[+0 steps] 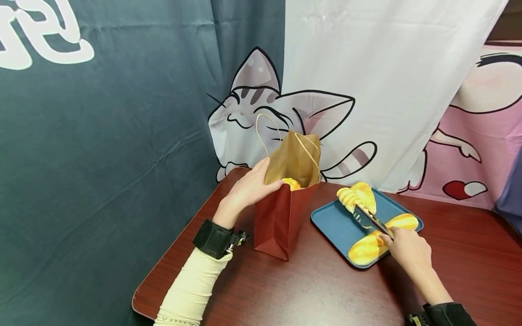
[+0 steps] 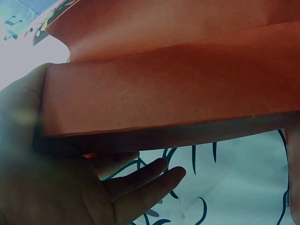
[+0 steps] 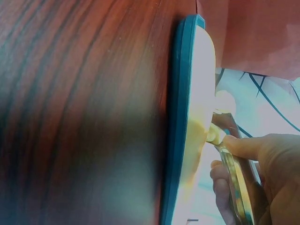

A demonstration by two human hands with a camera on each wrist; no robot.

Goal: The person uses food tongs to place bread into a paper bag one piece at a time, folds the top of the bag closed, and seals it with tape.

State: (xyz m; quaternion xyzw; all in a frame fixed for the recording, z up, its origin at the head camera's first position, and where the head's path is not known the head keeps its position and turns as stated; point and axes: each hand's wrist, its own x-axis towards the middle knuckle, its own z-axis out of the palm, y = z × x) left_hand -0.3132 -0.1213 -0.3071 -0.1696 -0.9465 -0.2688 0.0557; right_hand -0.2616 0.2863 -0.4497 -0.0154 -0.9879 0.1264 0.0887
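At the left rim of a red paper bag (image 1: pixel 275 224), my left hand (image 1: pixel 248 188) grips the edge, thumb over the opening and the other fingers outside. A yellow bread roll (image 1: pixel 292 183) shows inside the bag's mouth. My right hand (image 1: pixel 409 251) holds metal tongs (image 1: pixel 379 225) over a blue tray (image 1: pixel 332 222). The tips of the tongs are at a ridged yellow bread (image 1: pixel 346 199), beside a wedge-shaped piece (image 1: pixel 364 192) at the tray's back. A long golden bread (image 1: pixel 363 253) lies at the front, with another elongated one (image 1: pixel 403 221) at the right.
Two thin string handles (image 1: pixel 306 147) stand up from the bag. The brown wooden table (image 1: pixel 326 290) carries bag and tray, with its rounded left edge near my left sleeve. A curtain with a cartoon cat (image 1: pixel 261 104) hangs behind the table.
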